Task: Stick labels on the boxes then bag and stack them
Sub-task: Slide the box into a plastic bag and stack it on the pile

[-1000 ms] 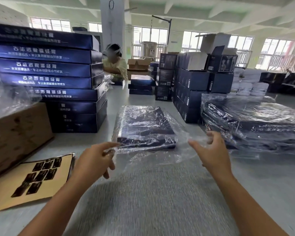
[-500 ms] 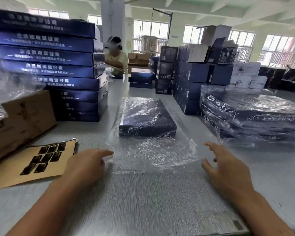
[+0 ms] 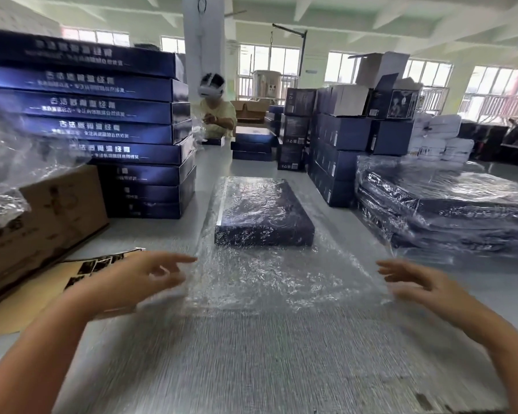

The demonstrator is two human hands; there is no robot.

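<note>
Your left hand (image 3: 138, 279) hovered at the near left edge of the clear bag (image 3: 266, 282), fingers loosely spread and holding nothing, the forefinger stretched toward the film. Your right hand (image 3: 422, 286) sat at the bag's near right edge, also wide with straight fingers and nothing in it. Motion blur kept me from telling whether either hand actually touched the plastic.

The dark blue box (image 3: 263, 210) lay flat inside the bag, in the middle of the tabletop (image 3: 150, 234), just beyond your hands. The bag's loose, empty end spread flat between the box and you.

A brown sheet with black labels (image 3: 99, 265) lay just left of your left hand. Farther left stood a cardboard carton (image 3: 42, 216), and behind it a tall stack of blue boxes (image 3: 102, 130). On the right lay a stack of bagged boxes (image 3: 446, 210). Another person (image 3: 217, 115) worked at the far end.
</note>
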